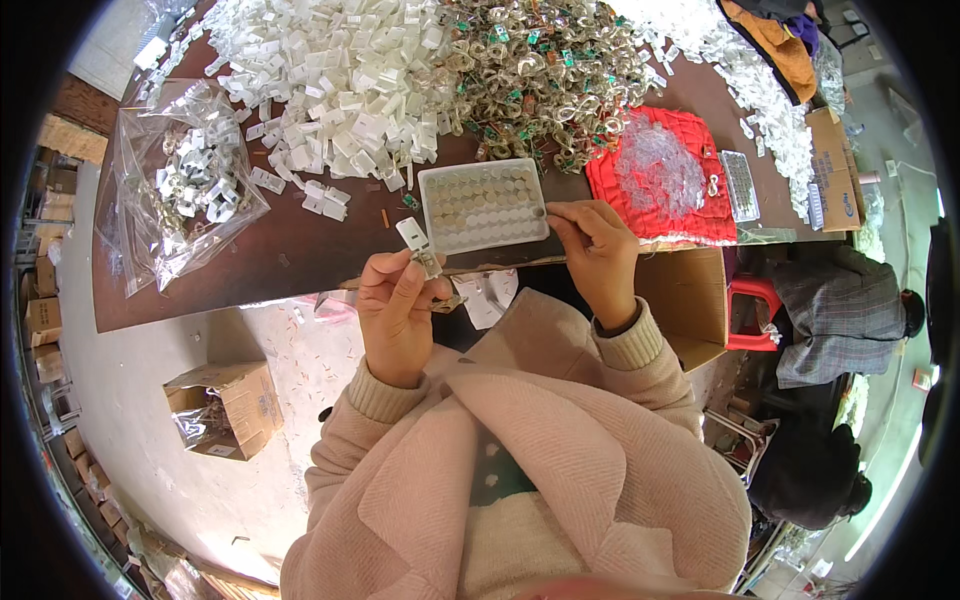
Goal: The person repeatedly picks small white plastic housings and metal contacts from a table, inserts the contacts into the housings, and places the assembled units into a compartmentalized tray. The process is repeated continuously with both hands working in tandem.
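My left hand [393, 318] is closed on a small white plastic casing [411, 235] with a metallic part at its lower end, held up just left of the tray. Below those fingers hangs a metallic piece [448, 303], partly hidden by the hand. A shallow translucent tray [480, 247] lies at the table's near edge, filled with rows of round button cells [487, 200]. At the tray's right edge, my right hand [603, 255] pinches a small dark round piece [541, 212] between thumb and forefinger; it looks like a button cell.
Behind the tray rise a heap of white plastic casings [340, 90] and a heap of metallic parts [545, 70]. A clear bag [190, 190] sits left; a red cloth [710, 215] bearing clear pieces lies right. Cardboard boxes [255, 410] stand below. Other people [840, 310] are at right.
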Demonstrator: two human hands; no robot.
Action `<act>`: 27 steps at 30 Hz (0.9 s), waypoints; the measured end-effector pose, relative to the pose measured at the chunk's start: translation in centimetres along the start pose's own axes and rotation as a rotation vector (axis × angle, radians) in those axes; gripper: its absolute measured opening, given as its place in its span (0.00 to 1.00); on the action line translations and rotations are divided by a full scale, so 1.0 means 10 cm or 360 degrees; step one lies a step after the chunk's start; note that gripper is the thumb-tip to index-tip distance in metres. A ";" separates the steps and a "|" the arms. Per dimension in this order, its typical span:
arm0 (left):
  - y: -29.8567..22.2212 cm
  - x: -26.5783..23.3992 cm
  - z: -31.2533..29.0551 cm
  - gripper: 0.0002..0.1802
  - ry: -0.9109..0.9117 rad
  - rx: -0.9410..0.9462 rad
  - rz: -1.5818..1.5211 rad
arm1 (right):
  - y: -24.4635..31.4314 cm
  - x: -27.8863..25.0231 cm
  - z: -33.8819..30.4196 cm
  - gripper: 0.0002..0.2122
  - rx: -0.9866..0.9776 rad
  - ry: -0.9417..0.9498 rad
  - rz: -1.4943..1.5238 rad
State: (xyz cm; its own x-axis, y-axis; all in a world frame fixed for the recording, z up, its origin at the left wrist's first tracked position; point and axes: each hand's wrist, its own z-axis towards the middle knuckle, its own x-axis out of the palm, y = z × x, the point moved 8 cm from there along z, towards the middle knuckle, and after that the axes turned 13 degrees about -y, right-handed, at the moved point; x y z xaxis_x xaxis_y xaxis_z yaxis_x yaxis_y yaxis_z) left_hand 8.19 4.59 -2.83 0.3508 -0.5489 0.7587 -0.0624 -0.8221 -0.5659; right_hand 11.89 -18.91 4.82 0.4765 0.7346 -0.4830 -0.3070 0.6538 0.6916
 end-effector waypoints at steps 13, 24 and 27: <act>0.08 0.16 -0.04 0.07 0.0135 -0.0135 0.0018 | 0.27 0.19 0.02 0.07 -0.0263 0.0093 -0.0144; 0.14 0.21 -0.05 0.07 0.0150 -0.0157 0.0009 | 0.93 0.40 -0.10 0.08 -0.0400 0.0175 0.0351; 0.16 0.16 -0.03 0.06 0.0126 -0.0237 0.0010 | 0.88 0.44 -0.08 0.05 -0.0294 0.0320 0.0449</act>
State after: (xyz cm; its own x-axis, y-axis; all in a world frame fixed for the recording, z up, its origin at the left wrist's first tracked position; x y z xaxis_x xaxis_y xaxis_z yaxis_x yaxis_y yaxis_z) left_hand 8.36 2.31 -2.39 0.2755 -0.5595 0.7817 -0.2044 -0.8287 -0.5211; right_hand 10.68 -9.76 8.32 0.1867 0.8991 -0.3960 -0.5545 0.4292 0.7130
